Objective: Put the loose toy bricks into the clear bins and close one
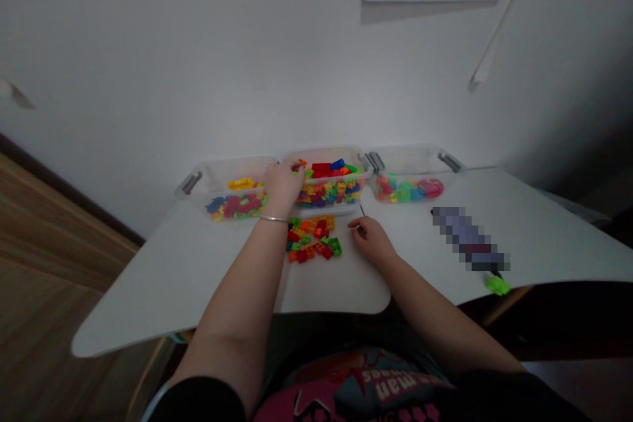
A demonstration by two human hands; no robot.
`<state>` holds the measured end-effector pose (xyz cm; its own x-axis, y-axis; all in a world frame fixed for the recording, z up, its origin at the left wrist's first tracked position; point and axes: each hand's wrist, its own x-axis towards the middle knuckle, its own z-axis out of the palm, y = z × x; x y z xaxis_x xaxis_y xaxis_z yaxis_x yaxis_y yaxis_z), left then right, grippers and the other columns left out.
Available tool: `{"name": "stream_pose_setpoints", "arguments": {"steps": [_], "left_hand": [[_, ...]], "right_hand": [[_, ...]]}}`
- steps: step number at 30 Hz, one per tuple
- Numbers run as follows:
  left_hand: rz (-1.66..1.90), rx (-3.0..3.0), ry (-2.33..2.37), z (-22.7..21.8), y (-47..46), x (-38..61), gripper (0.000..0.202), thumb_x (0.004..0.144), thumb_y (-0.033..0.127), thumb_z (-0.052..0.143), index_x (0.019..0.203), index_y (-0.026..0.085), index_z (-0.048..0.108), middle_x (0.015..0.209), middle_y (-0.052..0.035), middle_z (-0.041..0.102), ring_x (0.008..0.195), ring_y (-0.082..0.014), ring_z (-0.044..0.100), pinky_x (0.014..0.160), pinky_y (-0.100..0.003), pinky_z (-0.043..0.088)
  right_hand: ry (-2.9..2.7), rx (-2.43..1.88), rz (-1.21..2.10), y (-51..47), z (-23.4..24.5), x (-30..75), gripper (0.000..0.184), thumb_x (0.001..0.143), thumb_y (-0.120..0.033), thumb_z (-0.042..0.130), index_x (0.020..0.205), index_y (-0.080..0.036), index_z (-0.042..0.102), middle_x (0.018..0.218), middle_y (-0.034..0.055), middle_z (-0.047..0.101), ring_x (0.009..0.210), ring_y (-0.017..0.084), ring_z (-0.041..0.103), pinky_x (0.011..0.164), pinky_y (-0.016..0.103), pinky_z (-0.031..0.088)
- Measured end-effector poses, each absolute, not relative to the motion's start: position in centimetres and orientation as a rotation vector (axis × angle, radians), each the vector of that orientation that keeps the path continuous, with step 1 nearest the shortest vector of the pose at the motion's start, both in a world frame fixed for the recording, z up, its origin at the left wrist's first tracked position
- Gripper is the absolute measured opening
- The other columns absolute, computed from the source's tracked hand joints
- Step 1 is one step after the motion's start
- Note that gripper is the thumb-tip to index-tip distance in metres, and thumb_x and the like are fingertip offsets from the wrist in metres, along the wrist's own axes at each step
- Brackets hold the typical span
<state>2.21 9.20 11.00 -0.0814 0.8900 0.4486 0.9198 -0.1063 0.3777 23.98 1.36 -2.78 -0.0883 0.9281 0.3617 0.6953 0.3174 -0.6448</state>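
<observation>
My left hand (285, 186), a bracelet at its wrist, reaches over the left front rim of the middle clear plastic box (326, 206). Its fingers are pinched at a small orange building block (302, 163). Colourful blocks (329, 191) fill much of that box. My right hand (374, 241) rests on the white table, loosely curled, with a gap between thumb and fingers and nothing visible in it. Just left of it lies a loose cluster of red, orange, green and yellow blocks (309, 237), partly hidden by my left forearm.
A left clear box (198, 201) holds mixed pieces with yellow ones on top. The right clear box (415, 161) contains colourful pieces and a pink item. A blurred-out object (465, 237) with a bright green tag (497, 285) lies on the white table (163, 277) at right. The wall stands behind.
</observation>
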Motion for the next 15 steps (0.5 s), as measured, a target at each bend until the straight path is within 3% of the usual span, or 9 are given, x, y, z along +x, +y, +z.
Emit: {"name": "stream_pose_setpoints", "arguments": {"steps": [5,11,15], "left_hand": [[-0.875,-2.12,-1.998,11.2,8.7,2.9,0.038,0.089,0.037,0.046,0.114,0.021,0.071,0.102,-0.0127,0.072,0.107,-0.0321,0.056,0.092,-0.046,0.043],[-1.067,-2.23,-1.687,10.1,6.9,2.9,0.033,0.088,0.029,0.048,0.115,0.021,0.067,0.133,-0.0094,0.057,0.119,-0.0259,0.051,0.104,-0.043,0.034],[-0.998,-2.309,-1.487,8.3,3.6,4.0,0.03,0.091,0.026,0.044,0.109,0.023,0.068,0.121,-0.0095,0.059,0.116,-0.0259,0.049,0.103,-0.042,0.033]], "right_hand": [[-1.887,-1.418,0.371,1.4,-2.8,24.0,0.017,0.08,-0.014,0.054,0.089,-0.018,0.067,0.083,0.0048,0.063,0.079,0.018,0.057,0.082,0.035,0.047],[-1.899,-1.419,0.364,1.4,-2.6,24.0,0.017,0.08,-0.012,0.053,0.087,-0.019,0.067,0.084,0.0052,0.063,0.081,0.018,0.057,0.083,0.035,0.046],[-1.902,-1.418,0.378,1.4,-2.6,24.0,0.017,0.079,-0.012,0.053,0.087,-0.017,0.067,0.083,0.0061,0.063,0.081,0.019,0.057,0.082,0.035,0.046]]}}
